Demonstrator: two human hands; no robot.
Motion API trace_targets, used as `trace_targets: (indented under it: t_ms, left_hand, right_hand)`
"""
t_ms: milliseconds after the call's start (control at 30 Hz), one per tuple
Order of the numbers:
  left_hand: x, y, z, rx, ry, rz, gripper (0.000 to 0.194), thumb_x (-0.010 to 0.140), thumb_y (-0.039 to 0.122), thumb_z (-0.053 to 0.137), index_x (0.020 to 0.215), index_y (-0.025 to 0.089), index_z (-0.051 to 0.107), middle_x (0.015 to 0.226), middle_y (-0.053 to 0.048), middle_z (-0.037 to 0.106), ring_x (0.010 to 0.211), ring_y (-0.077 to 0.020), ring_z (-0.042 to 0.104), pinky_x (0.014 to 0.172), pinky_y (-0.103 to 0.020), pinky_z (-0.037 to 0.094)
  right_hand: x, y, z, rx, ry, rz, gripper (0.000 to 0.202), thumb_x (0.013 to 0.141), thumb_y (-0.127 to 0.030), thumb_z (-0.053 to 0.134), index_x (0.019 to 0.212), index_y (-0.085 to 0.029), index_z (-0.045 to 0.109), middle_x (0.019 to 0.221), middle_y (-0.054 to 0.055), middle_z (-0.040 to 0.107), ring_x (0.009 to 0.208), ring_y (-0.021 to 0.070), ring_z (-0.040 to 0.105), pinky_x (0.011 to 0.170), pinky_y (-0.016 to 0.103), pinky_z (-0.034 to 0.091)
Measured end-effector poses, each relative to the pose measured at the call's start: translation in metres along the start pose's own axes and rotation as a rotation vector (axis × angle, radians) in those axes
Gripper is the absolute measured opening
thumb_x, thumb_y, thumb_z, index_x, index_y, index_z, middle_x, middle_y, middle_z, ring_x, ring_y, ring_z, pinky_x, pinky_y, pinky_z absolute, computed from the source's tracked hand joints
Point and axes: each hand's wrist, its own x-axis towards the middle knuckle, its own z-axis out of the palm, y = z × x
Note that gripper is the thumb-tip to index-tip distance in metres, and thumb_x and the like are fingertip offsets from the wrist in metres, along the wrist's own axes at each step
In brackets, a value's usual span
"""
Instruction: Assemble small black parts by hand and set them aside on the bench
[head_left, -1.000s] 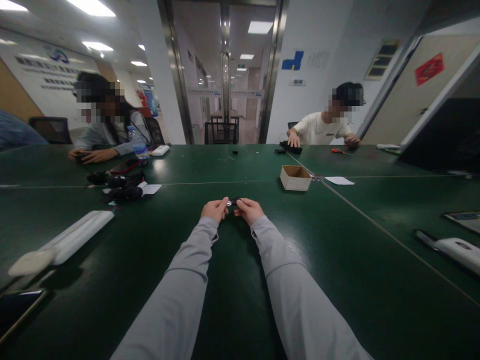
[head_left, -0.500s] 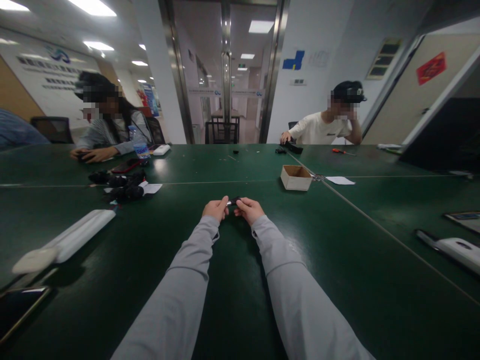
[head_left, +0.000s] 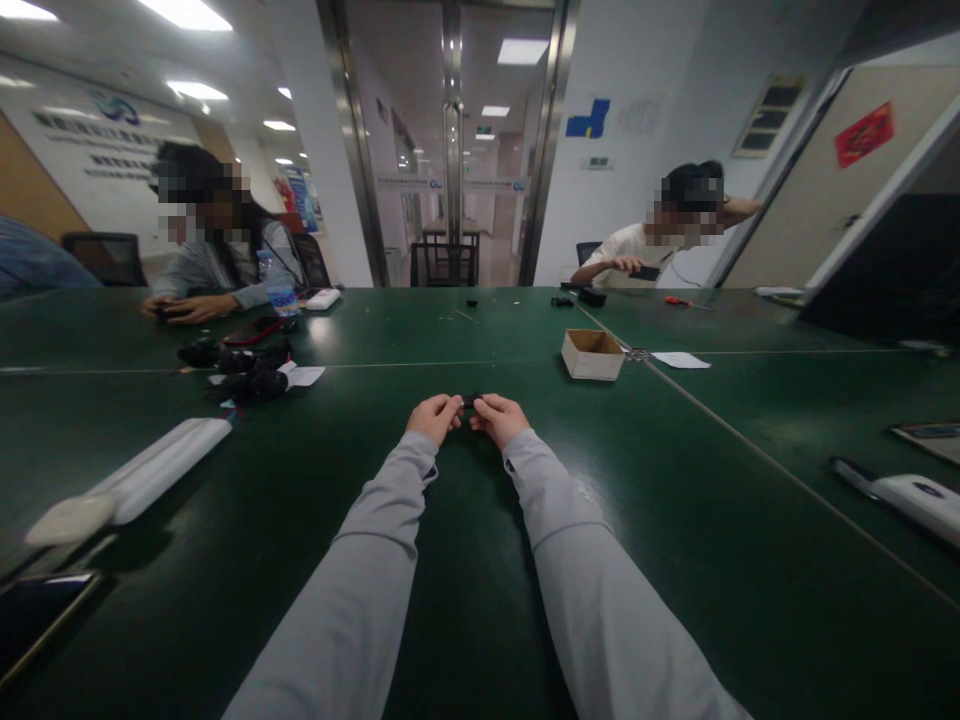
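Note:
Between my two hands is a small black object with a silvery end, too small to name for certain. My left hand pinches its left, silvery end between thumb and fingers, hiding most of the metal. The right end is in the closed fingers of my right hand, which cover part of the black body. Both hands are held over the green table, arms stretched forward.
An open cardboard box stands ahead to the right, beside a white paper. Dark bundled items, a long white packet and a phone lie left. Two people sit across the table.
My left hand has slid slightly right along the object, covering more of its silvery part. Across the table, the person on the right has leaned over and lifted a dark flat item.

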Motion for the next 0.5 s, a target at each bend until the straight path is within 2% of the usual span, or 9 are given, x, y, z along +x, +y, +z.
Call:
trace_targets:
  t_ms: [167,300,500]
  left_hand:
    - [-0.001,-0.003,0.004,-0.052,0.089,0.12,0.026,0.07,0.041,0.055,0.078,0.017,0.058,0.065,-0.001,0.06,0.06,-0.0127,0.056,0.058,-0.023,0.045]
    - [-0.004,0.002,0.005,0.026,0.172,0.241,0.021,0.07,0.032,0.057,0.086,0.019,0.06,0.077,-0.002,0.062,0.064,-0.012,0.055,0.063,-0.024,0.045]
    - [-0.01,0.013,0.003,0.066,0.168,0.249,0.023,0.069,0.025,0.055,0.091,0.02,0.06,0.087,-0.002,0.062,0.063,-0.011,0.054,0.063,-0.024,0.045]
  right_hand:
    - [0.001,-0.001,0.0,0.005,0.05,-0.012,0.025,0.059,-0.026,0.077,0.071,-0.011,0.06,0.056,0.0,0.054,0.044,0.0098,0.053,0.04,0.019,0.047]
    - [0.0,-0.004,0.003,0.034,0.076,0.008,0.024,0.06,-0.025,0.076,0.072,-0.011,0.06,0.053,-0.001,0.054,0.043,0.0101,0.053,0.039,0.019,0.047]
    - [-0.003,-0.007,0.005,0.065,0.104,0.021,0.02,0.064,-0.021,0.074,0.074,-0.012,0.06,0.053,0.0,0.055,0.043,0.0102,0.053,0.039,0.018,0.048]
